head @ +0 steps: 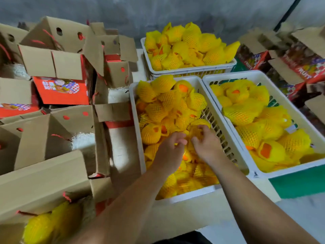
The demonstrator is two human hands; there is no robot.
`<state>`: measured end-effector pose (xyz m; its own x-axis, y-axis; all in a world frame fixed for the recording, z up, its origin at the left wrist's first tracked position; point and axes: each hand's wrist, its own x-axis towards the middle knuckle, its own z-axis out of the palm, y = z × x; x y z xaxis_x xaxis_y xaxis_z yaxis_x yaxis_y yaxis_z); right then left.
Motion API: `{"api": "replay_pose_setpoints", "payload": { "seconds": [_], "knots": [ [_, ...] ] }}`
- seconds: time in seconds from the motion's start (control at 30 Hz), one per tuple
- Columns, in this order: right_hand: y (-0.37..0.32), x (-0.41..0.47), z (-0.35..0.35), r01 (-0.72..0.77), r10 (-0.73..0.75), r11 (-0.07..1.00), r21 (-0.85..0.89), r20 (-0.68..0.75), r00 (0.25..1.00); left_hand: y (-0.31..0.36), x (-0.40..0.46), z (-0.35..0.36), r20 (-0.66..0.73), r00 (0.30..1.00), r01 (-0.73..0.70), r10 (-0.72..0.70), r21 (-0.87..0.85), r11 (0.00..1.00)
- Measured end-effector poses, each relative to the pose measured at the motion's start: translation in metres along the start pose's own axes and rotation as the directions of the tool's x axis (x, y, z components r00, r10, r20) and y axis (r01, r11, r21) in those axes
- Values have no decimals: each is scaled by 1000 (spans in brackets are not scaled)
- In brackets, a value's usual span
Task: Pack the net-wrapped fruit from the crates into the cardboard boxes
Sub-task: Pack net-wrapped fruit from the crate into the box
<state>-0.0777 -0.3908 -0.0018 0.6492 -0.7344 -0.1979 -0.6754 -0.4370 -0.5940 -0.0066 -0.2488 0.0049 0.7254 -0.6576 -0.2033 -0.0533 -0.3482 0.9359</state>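
**Both hands down in the middle crate, closing on wrapped fruit**

The net-wrapped fruit [177,110], orange under yellow foam mesh, lies heaped in three white crates: the middle crate [135,110] right in front of the person, a second crate [288,103] touching its right side, and a far crate [190,69] behind them. The heaps look loose, probably so that any piece can be lifted without untangling its neighbours.

A few wrapped pieces [42,226] already sit in the nearest cardboard box [44,184] at the lower left, just beside the middle crate. That closeness seems deliberate: a short swing from crate to box. More open boxes [68,66] with flaps up and red printed sides stand behind it, some with pale padding showing inside, apparently waiting their turn. Further boxes [299,64] stand to the right of the crates.

Both bare forearms reach forward and converge over the near half of the middle crate. The left hand [173,143] is palm down with its fingers curled into the pile; it seems to be pinching mesh, but whether it truly has a piece I cannot tell. The right hand [205,138], close beside it, curls fingers and thumb around one fruit [199,125] lying against the crate's slatted right wall.

I judge this to be the pick-up step, with most of the packing ahead.
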Motion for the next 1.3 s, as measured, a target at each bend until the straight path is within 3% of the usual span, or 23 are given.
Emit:
{"api": "replay_pose_setpoints", "payload": {
  "seconds": [0.07,0.13,0.33,0.4,0.5,0.6,0.67,0.73,0.77,0.83,0.9,0.97,1.13,1.3],
  "knots": [
    [16,26,4,-39,88,960,-279,165,982,-15,5,4,-30,997,73,-73,18,997],
    [26,37,14,4,97,915,-404,230,968,-30,-1,4,-57,990,134,-131,39,990],
    [18,30,29,18,0,916,-401,44,999,-37,-8,8,-63,975,210,-211,-28,977],
    [13,24,24,64,-69,963,-261,-7,998,-31,-6,11,-80,973,213,-216,-48,976],
    [3,7,15,178,-183,956,235,-1,983,-19,2,15,-51,960,252,-274,-259,933],
    [-3,-7,8,224,-346,867,444,213,914,-4,6,17,89,917,368,-390,-570,735],
    [-3,-7,5,199,-434,799,567,315,844,-3,7,13,97,902,361,-420,-701,614],
    [-1,3,5,127,-361,732,669,222,906,-6,8,8,100,886,330,-453,-821,466],
    [1,14,8,129,-267,780,613,138,954,-7,8,5,99,873,313,-477,-864,393],
    [9,40,18,128,-146,971,204,74,987,-10,7,1,86,856,295,-510,-891,344],
    [13,54,34,113,-63,971,-209,234,970,-11,3,2,77,861,306,-502,-868,392],
    [15,57,51,145,-8,903,-405,322,947,-15,-3,5,43,870,296,-492,-842,450],
    [21,56,72,65,-5,948,-313,190,982,-23,-14,3,39,887,314,-461,-781,540],
    [15,49,65,78,-73,996,-30,140,988,-21,-25,-2,43,921,280,-388,-764,581]
  ]
}}
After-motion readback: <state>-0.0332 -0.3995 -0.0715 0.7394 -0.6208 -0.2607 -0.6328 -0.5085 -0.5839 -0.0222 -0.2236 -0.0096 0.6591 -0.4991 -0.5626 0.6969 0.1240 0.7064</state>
